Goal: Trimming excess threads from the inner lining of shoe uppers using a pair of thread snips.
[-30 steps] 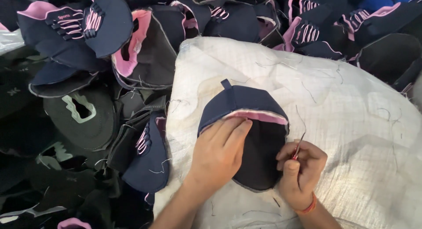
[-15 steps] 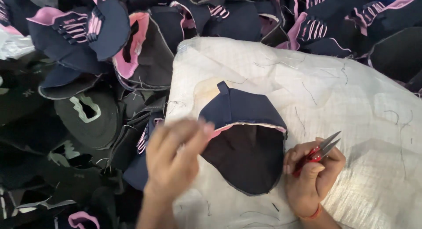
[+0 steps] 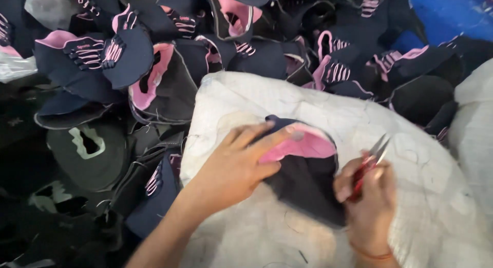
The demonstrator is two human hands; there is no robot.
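Observation:
A navy cap piece with a pink lining point(image 3: 308, 160) lies on a white woven sack point(image 3: 390, 129). My left hand point(image 3: 239, 165) rests on its left side, fingers spread, with the fingertips on the pink lining. My right hand point(image 3: 367, 201) is at the piece's right edge and grips small red-handled thread snips point(image 3: 371, 162), blades pointing up and to the right, clear of the fabric. The lower part of the piece is dark and partly hidden by both hands.
A large heap of navy and pink cap pieces point(image 3: 154, 72) fills the left and the back. Dark fabric pieces point(image 3: 87, 155) lie at the left. Another white sack point(image 3: 475, 119) is at the right edge, with blue material point(image 3: 447, 16) behind it.
My left hand was lifted off and blurred half a second ago; now it is back down on the cap piece, whose pink lining shows more. The snips stay raised in my right hand.

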